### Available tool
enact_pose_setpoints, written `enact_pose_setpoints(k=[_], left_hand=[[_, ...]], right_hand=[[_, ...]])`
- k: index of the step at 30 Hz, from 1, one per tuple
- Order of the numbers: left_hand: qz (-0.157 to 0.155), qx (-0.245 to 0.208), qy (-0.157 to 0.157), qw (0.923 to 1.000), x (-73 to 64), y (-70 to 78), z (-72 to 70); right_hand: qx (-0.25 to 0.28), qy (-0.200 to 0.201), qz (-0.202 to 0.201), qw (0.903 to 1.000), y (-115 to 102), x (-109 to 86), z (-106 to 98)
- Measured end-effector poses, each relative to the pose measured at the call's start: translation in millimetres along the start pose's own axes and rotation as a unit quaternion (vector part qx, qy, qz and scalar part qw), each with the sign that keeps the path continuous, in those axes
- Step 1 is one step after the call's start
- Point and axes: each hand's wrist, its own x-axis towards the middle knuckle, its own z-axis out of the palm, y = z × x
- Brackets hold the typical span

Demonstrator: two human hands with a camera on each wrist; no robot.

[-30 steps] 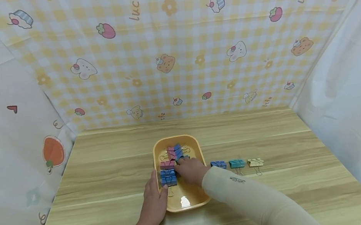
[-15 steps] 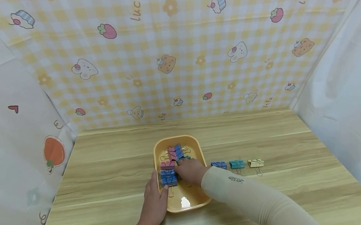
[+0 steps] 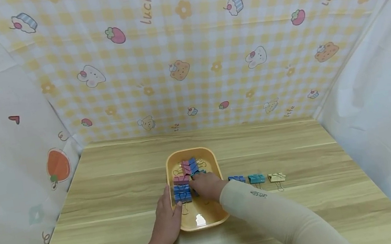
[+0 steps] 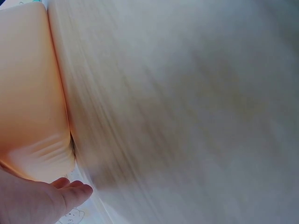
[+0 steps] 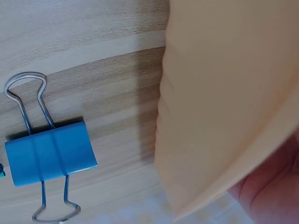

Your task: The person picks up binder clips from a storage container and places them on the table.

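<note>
A shallow yellow-orange plastic tray (image 3: 206, 226) holds several binder clips. Blue clips (image 3: 182, 194) and a pink clip (image 3: 181, 180) line its left side. Another pink clip (image 3: 186, 167) and a blue clip (image 3: 193, 165) stand side by side at the far end, with a teal clip (image 3: 198, 173) just in front. My left hand (image 3: 166, 217) holds the tray's left wall, its thumb over the rim and its fingers along the outside. Inside the tray, my right hand (image 3: 206, 185) reaches down with bent fingers at a binder clip; part of a dark blue clip shows beneath it, and the fingertips are hidden.
Right of the tray, a blue clip (image 5: 51, 153), a teal clip (image 3: 256, 178) and a pale yellow clip (image 3: 277, 177) lie in a row on the wood-grain table (image 3: 119, 171). A checked cloth (image 3: 213, 85) hangs behind, with white cloth at both sides.
Both hands stay almost where they were. A wire handle now shows under the right hand in the tray, and the right forearm has shifted very slightly.
</note>
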Motion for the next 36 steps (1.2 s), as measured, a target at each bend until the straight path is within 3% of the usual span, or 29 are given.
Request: enact_pose_setpoints(k=[9, 16, 29, 36], left_hand=[[-0.002, -0.001, 0.001, 1.0, 0.1, -0.4, 0.0], [-0.009, 0.0, -0.002, 1.0, 0.4, -0.9, 0.6], [0.003, 0.002, 0.006, 1.0, -0.8, -2.4, 1.9], [-0.003, -0.001, 0.001, 1.0, -0.2, -0.6, 1.7]], right_hand=[[-0.003, 0.032, -0.02, 0.9993, -1, -11.9, -8], [0.036, 0.06, -0.029, 0.9972, 4, -18.5, -12], [0.084, 0.162, -0.054, 0.9818, 27, -34.4, -18], [0.13, 0.177, -0.036, 0.975, 41, -46.2, -25]])
